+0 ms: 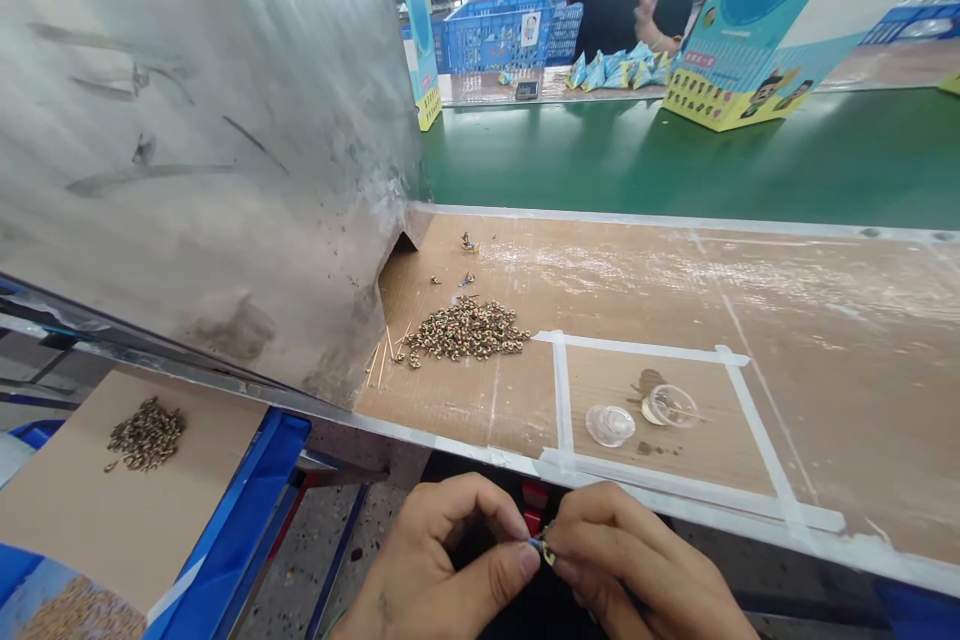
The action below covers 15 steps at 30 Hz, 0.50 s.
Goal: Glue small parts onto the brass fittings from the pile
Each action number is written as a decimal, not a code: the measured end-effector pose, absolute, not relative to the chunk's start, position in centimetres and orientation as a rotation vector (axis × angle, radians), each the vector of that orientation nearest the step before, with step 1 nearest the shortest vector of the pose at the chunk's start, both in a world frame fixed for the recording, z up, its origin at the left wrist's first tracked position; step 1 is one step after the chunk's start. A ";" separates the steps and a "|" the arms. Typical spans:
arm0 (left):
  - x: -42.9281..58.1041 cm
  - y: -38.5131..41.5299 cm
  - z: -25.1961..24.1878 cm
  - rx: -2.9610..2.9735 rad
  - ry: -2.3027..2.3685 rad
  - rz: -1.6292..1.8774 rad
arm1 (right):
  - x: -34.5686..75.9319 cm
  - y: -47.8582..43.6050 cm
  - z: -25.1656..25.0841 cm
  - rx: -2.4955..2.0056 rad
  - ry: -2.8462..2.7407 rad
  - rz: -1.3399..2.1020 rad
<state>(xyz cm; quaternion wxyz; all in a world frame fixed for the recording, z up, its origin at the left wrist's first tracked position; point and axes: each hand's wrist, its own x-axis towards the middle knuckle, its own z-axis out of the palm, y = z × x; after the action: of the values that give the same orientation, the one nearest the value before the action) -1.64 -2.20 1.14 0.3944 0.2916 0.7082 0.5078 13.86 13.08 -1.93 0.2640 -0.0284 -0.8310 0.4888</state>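
Observation:
In front of the table's near edge, my left hand point(457, 560) and my right hand point(637, 555) meet fingertip to fingertip. Between them is a small blue and yellowish piece point(541, 547), pinched from both sides; its kind is too small to make out. A pile of small brass-and-dark metallic-looking parts point(472, 328) lies beyond my hands on the brown tabletop point(637, 280). Two small clear plastic cups point(611, 426) stand within a white tape outline, the right one point(671, 406) with some pale liquid and a thin stick in it.
A large metal panel point(225, 140) rises on the left. Thin wooden sticks point(385, 358) lie by its corner. Lower left, a cardboard sheet point(67, 500) bears another pile point(148, 435). A green conveyor belt point(555, 160) carries printed boxes point(757, 30). Across it sits a person point(630, 0).

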 end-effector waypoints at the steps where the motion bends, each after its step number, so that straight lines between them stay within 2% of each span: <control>1: -1.6 -2.2 1.0 0.741 1.781 1.296 | 13.8 13.1 -1.9 -0.096 -2.252 1.321; 6: -1.4 -2.5 0.2 0.835 1.721 1.377 | 13.9 12.7 -2.2 -0.252 -2.268 1.398; 12: -0.8 -2.8 -0.2 0.877 1.974 1.327 | 13.8 12.5 -2.7 -0.231 -2.217 1.474; 15: -0.8 -2.1 0.0 0.950 1.907 1.378 | 13.8 12.3 -2.6 -0.246 -2.219 1.476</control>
<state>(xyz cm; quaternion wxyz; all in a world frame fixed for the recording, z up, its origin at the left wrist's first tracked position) -0.85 -2.15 -0.01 0.2973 0.3574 0.7176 0.5186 13.83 12.28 -2.60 0.2304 -0.0894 -0.8069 0.5365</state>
